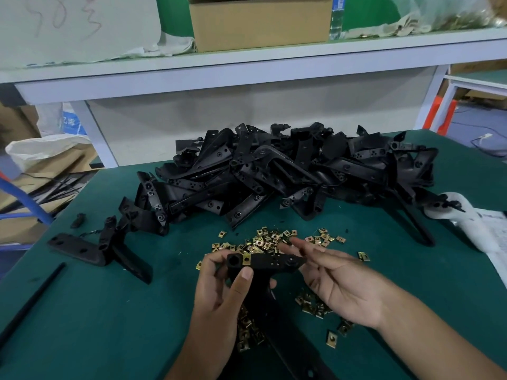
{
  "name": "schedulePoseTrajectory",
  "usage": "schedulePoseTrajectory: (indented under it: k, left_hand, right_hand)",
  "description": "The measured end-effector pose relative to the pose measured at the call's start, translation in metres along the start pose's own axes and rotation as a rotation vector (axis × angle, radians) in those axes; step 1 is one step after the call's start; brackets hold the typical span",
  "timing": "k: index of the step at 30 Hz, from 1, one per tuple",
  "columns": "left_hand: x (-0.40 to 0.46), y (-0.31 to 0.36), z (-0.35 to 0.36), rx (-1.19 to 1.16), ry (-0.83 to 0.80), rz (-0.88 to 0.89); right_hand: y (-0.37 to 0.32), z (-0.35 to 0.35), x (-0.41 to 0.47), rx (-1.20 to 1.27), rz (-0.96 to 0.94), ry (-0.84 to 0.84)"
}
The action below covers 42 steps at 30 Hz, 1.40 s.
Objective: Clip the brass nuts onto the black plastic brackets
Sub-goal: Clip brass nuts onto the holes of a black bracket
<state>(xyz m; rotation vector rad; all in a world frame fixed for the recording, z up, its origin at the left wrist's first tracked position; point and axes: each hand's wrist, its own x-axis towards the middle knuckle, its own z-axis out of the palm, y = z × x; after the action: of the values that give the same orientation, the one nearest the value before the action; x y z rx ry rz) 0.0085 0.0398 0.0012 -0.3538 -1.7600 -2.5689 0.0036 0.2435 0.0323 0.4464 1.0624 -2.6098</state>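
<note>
Brass nut (247, 259) sits clipped on the bracket (263, 263) gripped by left hand (222, 292); right hand (340, 283) fingers apart.

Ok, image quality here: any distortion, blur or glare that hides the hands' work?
Head view: wide-angle bowing bends the shelf edge; lighting even, no glare; right hand slightly soft, left hand and held bracket legible, clipped brass nut visible.

The brackets (274, 171) in the heap are black plastic with a matt, slightly dusty surface. The clip nuts (274, 239) are thin brass-coloured metal and shine a little. The worktop (96, 311) has a dark green matt covering. The box (260, 20) on the shelf is plain brown cardboard.
</note>
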Motion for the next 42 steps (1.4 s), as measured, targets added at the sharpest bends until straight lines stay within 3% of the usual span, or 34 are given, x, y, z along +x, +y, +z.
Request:
schedulePoseTrajectory:
  k: [9,18,30,42]
  left_hand:
    - [-0.003,0.005,0.004,-0.031,-0.057,-0.003]
    - [-0.003,0.000,-0.001,0.213,-0.095,0.013]
    - [-0.004,0.007,0.004,0.338,-0.075,0.061]
    - [-0.006,0.007,0.005,0.344,-0.098,0.082]
  right_hand:
    - [0.002,0.000,-0.002,-0.159,-0.054,0.004]
    - [0.001,0.002,-0.008,-0.420,-0.147,-0.139]
    - [0.005,0.007,-0.012,-0.386,-0.192,-0.223]
    - [0.004,0.004,-0.014,-0.513,-0.263,-0.261]
